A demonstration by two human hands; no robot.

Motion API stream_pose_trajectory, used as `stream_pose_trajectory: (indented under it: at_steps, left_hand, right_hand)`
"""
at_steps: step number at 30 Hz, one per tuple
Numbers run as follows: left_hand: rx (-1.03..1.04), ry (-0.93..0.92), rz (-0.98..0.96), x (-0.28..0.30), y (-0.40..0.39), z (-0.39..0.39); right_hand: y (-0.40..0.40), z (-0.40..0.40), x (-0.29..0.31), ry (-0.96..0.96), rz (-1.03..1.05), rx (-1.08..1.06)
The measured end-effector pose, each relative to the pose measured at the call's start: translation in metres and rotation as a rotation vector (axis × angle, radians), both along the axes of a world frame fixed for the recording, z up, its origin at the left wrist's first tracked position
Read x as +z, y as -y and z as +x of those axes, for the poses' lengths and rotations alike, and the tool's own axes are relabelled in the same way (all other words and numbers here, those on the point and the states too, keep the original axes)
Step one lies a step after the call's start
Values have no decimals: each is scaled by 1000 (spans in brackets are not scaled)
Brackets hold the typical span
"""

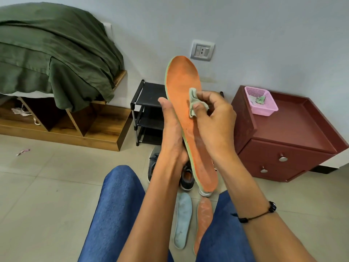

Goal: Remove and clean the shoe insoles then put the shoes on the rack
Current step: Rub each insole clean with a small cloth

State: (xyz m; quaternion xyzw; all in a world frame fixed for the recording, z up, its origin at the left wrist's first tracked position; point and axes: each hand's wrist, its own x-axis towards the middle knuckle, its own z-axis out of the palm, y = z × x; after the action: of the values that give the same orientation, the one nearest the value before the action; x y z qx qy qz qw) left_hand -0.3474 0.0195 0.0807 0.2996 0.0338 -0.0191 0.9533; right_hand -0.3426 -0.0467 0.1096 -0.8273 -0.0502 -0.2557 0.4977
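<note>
An orange insole (184, 86) with a green edge stands upright in front of me, and my left hand (172, 133) grips it from behind at mid-length. My right hand (214, 114) pinches a small pale green cloth (194, 103) and presses it on the insole's orange face. On the floor between my knees lie a light blue insole (182, 220) and a second orange insole (203, 222). Dark shoes (187, 176) stand behind my arms, partly hidden. The black shoe rack (146, 103) stands against the wall beyond them.
A maroon bedside cabinet (294, 133) at the right carries a pink basket (264, 108) with a cloth in it. A wooden bed base (105, 129) with a green blanket fills the left. My knees in blue jeans (117, 214) are in the foreground on the tiled floor.
</note>
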Motion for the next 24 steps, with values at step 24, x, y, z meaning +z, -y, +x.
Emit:
stream_pose_trajectory:
  at_steps: [24]
  left_hand:
    - [-296,-78,-62,-4,-6,-6]
  right_hand:
    - [17,-23,-21,265,-359,274]
